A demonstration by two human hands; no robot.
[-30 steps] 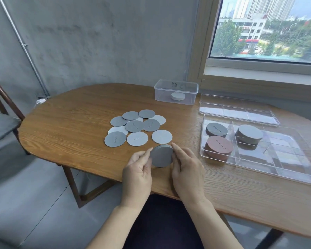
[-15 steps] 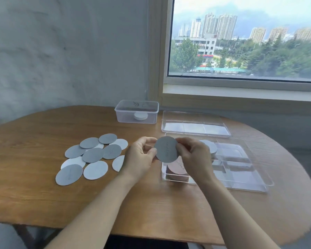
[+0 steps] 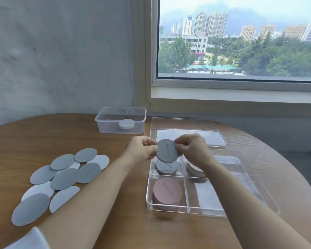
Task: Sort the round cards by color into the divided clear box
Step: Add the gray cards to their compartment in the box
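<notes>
loose grey and white round cards (image 3: 65, 178) lie overlapping on the wooden table (image 3: 126, 230), left of the divided clear box (image 3: 205, 213). in the box, the near-left compartment holds a pink stack (image 3: 167, 192), the one behind it a grey stack (image 3: 166, 167), and the next one to the right a pale stack (image 3: 194, 171), partly hidden. just above the grey stack, the left hand (image 3: 142, 150) and right hand (image 3: 192, 150) pinch opposite rims of a tilted grey card (image 3: 167, 153). it looks thin, light and fairly stiff, likely slick face to face, so the rim is the place to grip. beyond lie a clear lid (image 3: 187, 130) and a small clear tub (image 3: 108, 126) holding a white disc (image 3: 126, 124).
</notes>
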